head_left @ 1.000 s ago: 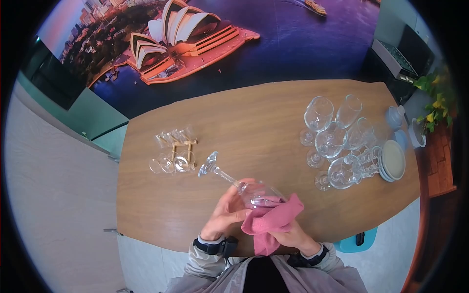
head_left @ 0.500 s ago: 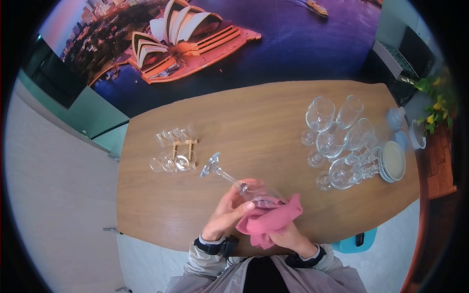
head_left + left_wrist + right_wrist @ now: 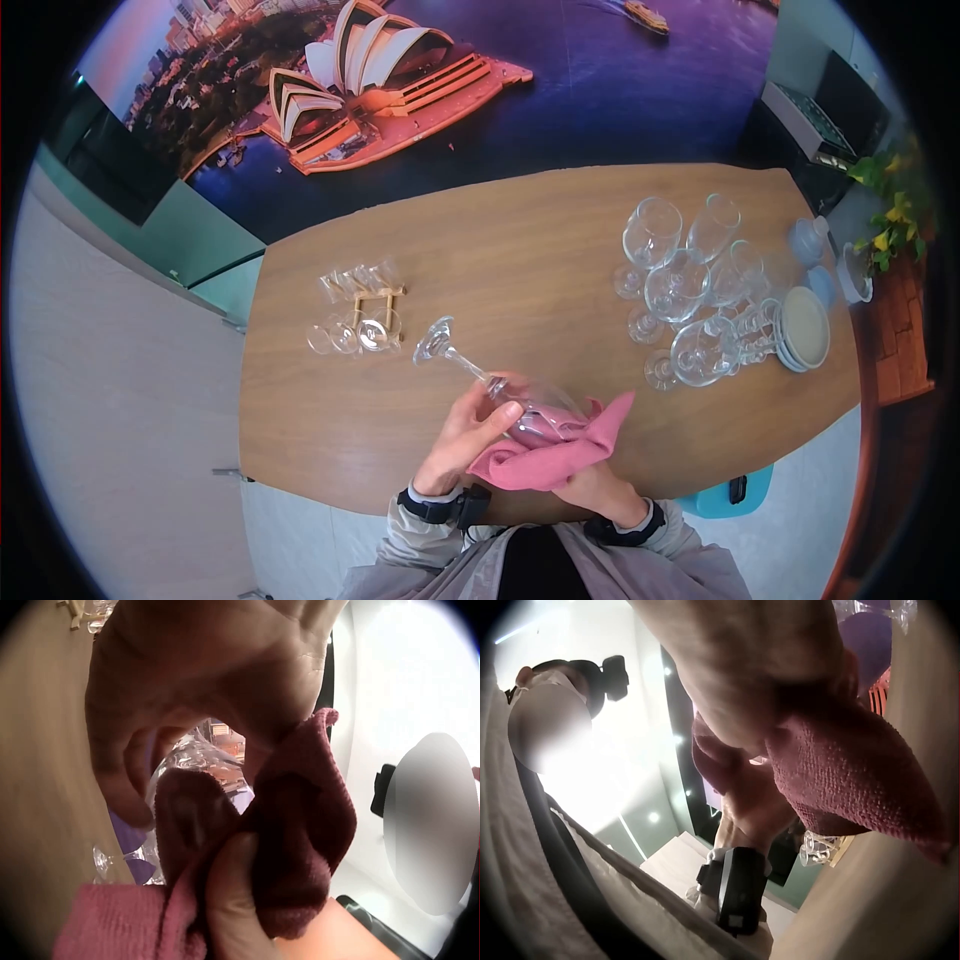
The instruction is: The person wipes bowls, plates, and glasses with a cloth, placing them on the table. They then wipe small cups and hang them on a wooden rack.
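Observation:
In the head view a stemmed wine glass (image 3: pixel 466 362) is held tilted above the near part of the table, its foot pointing up and left. My left hand (image 3: pixel 465 430) grips its bowl, the thumb lying along the near side. With my right hand (image 3: pixel 600 492) I hold a pink cloth (image 3: pixel 535 467) at the mouth of the glass. Cloth shows through the bowl, and most of the right fingers are hidden under it. The left wrist view has the pink cloth (image 3: pixel 300 825) bunched at the rim, with a thumb (image 3: pixel 234 892) pressing on it.
A small wooden rack (image 3: pixel 388 318) with several little glasses stands left on the wooden table (image 3: pixel 520 250). Several stemmed glasses (image 3: pixel 676 287) crowd the right side, beside stacked dishes (image 3: pixel 806 330) near the edge. A teal stool (image 3: pixel 745 492) is below the table's front right.
The cloth has shifted and spread around the glass's mouth, its hanging end drawn up. The left thumb has moved further onto the bowl, and the glass has turned slightly.

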`<state>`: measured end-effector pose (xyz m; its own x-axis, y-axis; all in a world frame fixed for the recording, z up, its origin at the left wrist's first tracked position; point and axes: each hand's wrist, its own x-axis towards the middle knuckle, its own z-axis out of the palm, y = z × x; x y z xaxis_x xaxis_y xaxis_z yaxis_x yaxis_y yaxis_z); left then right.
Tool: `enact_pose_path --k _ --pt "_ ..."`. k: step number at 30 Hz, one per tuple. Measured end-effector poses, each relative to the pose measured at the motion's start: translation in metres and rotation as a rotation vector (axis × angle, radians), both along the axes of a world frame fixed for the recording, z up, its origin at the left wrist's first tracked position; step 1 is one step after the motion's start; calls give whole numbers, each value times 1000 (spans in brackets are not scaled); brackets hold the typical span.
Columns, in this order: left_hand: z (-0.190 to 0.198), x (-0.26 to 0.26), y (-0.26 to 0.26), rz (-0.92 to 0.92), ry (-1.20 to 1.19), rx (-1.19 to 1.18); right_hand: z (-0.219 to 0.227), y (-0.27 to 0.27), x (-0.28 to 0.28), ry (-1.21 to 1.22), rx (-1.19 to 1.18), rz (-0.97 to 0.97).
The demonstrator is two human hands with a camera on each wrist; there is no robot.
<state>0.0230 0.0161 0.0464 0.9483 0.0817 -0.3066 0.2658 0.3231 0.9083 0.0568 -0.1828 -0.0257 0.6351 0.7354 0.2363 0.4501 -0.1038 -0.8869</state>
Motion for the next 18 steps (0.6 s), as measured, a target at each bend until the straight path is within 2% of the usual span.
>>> enact_pose_path --k 2,3,5,6,8,9,11,13,15,17,18 --pt "2 -3 0 -16 -46 -56 2 -5 -2 -155 -145 31" --pt "3 -4 1 -31 -94 -113 -1 -4 -2 -153 -145 32" --pt "7 -3 4 -79 -157 -123 -7 -2 -3 342 248 70" --pt "8 -3 5 -130 -221 -134 -6 -3 -3 341 248 70" --pt "6 -2 6 -155 -279 -149 3 -7 -3 645 399 107" --pt "6 -1 7 -179 -336 -164 7 -7 -2 643 400 105" --pt "8 1 7 -194 -350 -123 15 -8 2 579 364 154" --pt "12 0 4 -205 -366 -80 30 -3 2 547 380 121" --pt "18 -5 -3 -117 -158 -353 29 -3 0 523 394 88" --pt "15 -3 0 -124 -78 -272 18 -6 1 -225 -115 40" --pt "13 -3 2 -131 2 -189 16 -7 0 -224 -114 43"
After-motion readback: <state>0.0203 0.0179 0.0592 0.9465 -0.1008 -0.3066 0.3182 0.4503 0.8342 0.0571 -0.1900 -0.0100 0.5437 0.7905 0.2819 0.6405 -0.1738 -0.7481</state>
